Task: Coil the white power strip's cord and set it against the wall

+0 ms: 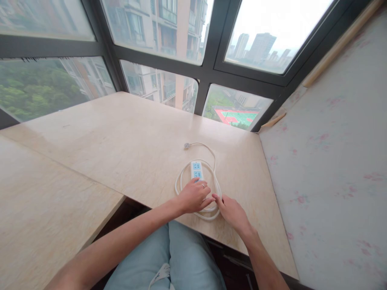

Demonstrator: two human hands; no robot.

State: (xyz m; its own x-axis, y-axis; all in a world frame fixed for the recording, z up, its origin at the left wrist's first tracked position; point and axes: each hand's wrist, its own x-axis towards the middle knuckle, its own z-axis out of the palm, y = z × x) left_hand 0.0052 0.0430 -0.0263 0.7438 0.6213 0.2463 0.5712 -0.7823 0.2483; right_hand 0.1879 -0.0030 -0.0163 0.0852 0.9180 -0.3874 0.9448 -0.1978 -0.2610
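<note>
Hands at cord, strip (windows beyond)

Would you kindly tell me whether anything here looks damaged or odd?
Yes: where the white, pink-flowered wallpaper meets the dark grey window frame, a thin tan strip juts out, looking peeled or loose. The rectangular white power strip with blue socket faces shows no evident damage, though the left hand partly covers it.

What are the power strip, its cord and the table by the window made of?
Power strip: probably hard plastic; straight edges, molded-looking white case, blue sockets.

Cord: likely smooth, soft plastic or rubber outside, since it bends into loops.

Table: maybe stone or a stone-look sheet; cream, mottled, slightly shiny.
</note>
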